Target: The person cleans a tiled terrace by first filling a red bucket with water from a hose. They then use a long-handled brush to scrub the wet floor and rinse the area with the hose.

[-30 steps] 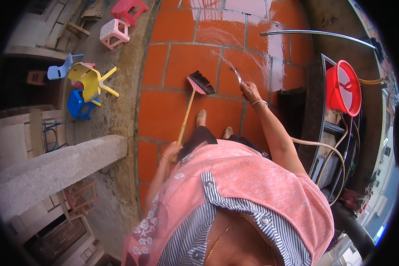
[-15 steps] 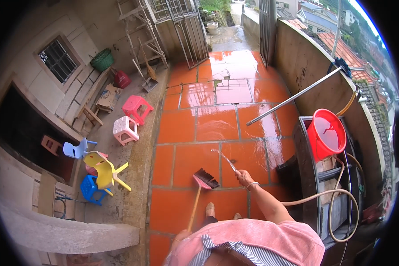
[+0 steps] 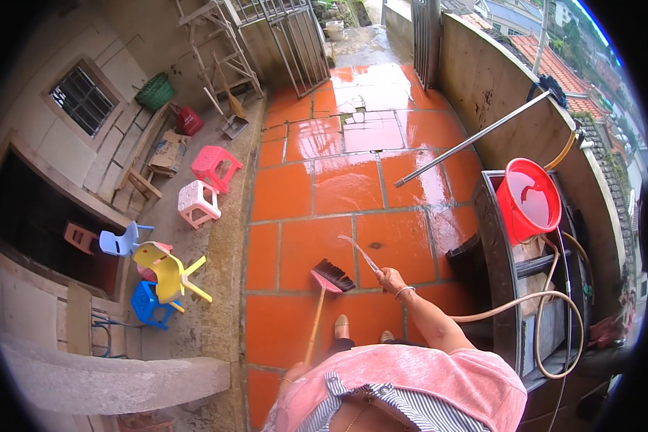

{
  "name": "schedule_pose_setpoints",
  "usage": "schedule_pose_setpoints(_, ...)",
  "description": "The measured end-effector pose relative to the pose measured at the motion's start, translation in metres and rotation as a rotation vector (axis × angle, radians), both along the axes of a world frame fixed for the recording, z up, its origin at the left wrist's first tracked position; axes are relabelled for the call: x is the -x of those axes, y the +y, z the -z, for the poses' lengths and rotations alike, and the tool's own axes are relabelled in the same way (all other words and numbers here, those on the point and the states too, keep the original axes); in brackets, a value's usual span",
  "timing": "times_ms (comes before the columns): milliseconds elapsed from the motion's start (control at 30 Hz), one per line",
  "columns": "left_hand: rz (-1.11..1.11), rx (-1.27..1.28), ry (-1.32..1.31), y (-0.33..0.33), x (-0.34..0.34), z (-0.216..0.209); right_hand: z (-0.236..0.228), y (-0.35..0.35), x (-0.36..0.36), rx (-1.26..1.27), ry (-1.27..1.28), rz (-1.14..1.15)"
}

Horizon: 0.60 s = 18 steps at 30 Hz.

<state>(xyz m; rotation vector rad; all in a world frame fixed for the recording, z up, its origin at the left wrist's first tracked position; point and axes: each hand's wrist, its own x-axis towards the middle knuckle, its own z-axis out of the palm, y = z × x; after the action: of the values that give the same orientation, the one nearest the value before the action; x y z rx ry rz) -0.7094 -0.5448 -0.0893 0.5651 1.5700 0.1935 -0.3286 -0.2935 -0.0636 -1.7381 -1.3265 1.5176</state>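
My right hand (image 3: 390, 281) is closed around the end of a tan hose (image 3: 493, 311), in front of me. A thin stream of water (image 3: 356, 248) arcs from it toward the far left, over wet orange tiles (image 3: 313, 255). Low in the picture, my left hand (image 3: 295, 371) is at the top of the visible part of a broom's wooden handle; its fingers are mostly hidden by my pink top. The broom (image 3: 331, 277) has a pink head and dark bristles, which rest on the tiles left of the stream.
Small plastic stools and chairs, among them a yellow chair (image 3: 163, 272), stand on the concrete strip at left. At right, a red bucket (image 3: 528, 198) of water sits on a dark cabinet (image 3: 502, 252). A metal pole (image 3: 468, 144) slants from the wall. An open gate (image 3: 299, 50) stands beyond.
The view has shifted slightly, and more of my shoes shows. My right hand still holds the hose, with its stream reaching a little farther. The broom stays nearly in place.
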Motion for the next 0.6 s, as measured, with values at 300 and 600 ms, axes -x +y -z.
schedule_pose_setpoints(300,-0.061,-0.035,-0.098,-0.002,-0.008,-0.012,-0.016,-0.008,0.001,-0.102,-0.073,-0.025)
schedule_pose_setpoints(600,0.045,0.055,0.064,0.012,-0.024,-0.046,-0.002,-0.016,0.002,-0.192,-0.197,0.01)
